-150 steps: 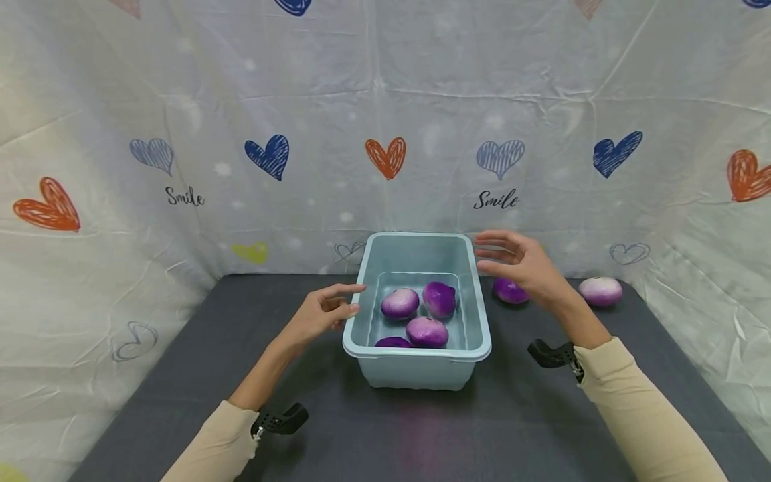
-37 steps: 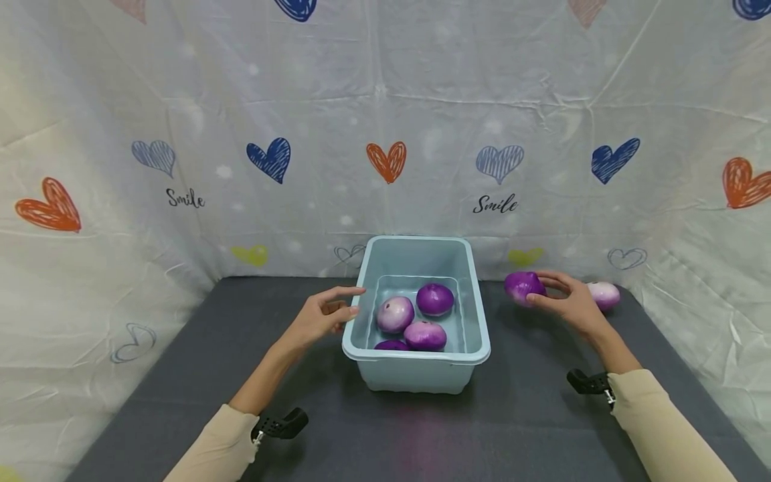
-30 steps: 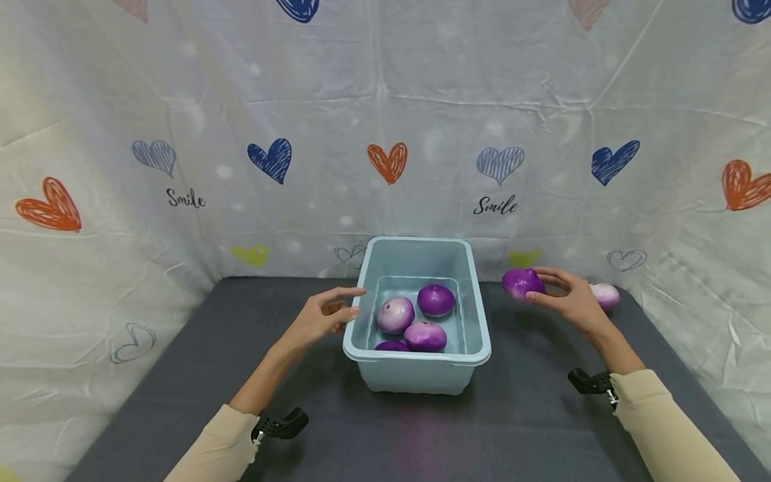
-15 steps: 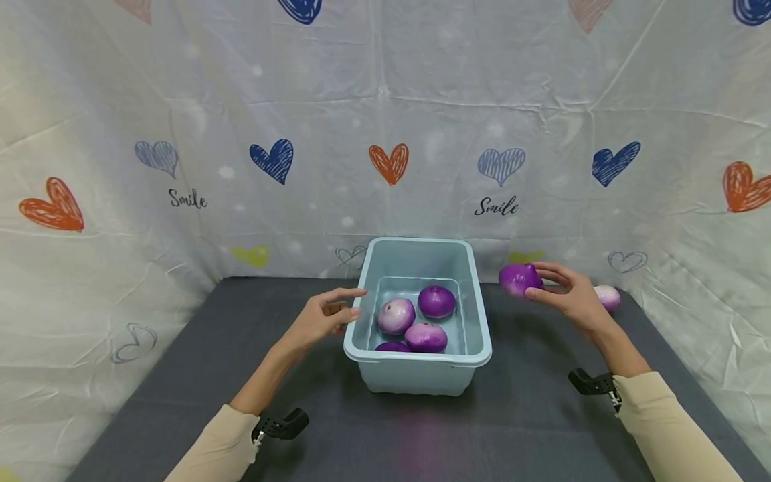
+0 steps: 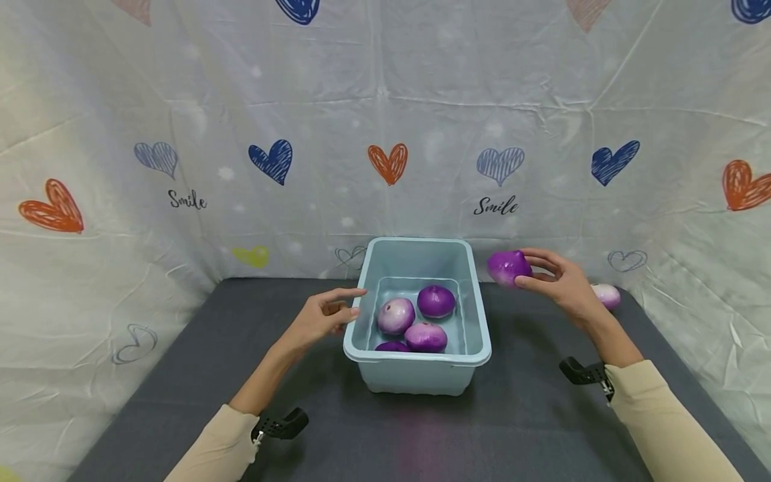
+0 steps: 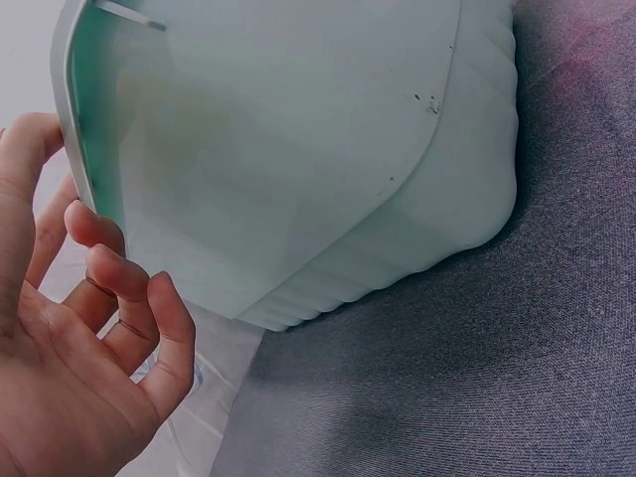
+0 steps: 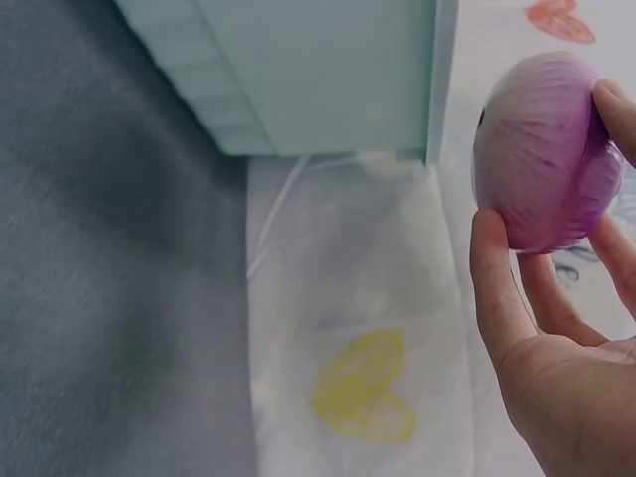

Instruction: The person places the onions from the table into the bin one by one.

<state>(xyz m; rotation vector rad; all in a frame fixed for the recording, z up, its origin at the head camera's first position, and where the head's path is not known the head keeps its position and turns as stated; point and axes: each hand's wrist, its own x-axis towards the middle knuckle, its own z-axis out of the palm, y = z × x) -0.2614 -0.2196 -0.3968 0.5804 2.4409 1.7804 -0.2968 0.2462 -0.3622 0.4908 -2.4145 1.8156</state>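
In the head view, my right hand [image 5: 557, 284] grips a peeled red onion [image 5: 508, 268] between thumb and fingers, raised above the table right of a light-blue plastic bin [image 5: 421, 375]. The right wrist view shows this onion [image 7: 547, 154] with its pale purple side at the fingertips. My left hand [image 5: 319, 318] holds the bin's left rim with thumb and index finger; its other fingers curl loosely beside the outer wall [image 6: 278, 149] in the left wrist view. Several purple onions lie inside the bin, among them a dark onion [image 5: 436, 301] and a paler onion [image 5: 395, 316].
Another pale onion [image 5: 606, 295] lies on the dark tabletop [image 5: 500, 428] at the far right, partly hidden behind the right wrist. A white curtain [image 5: 331, 100] printed with hearts hangs directly behind the bin and along both sides.
From reaching over the bin's right side, my right hand has gone to the onion on the table, taken hold of it and lifted it up and leftward. My left hand stays at the rim.
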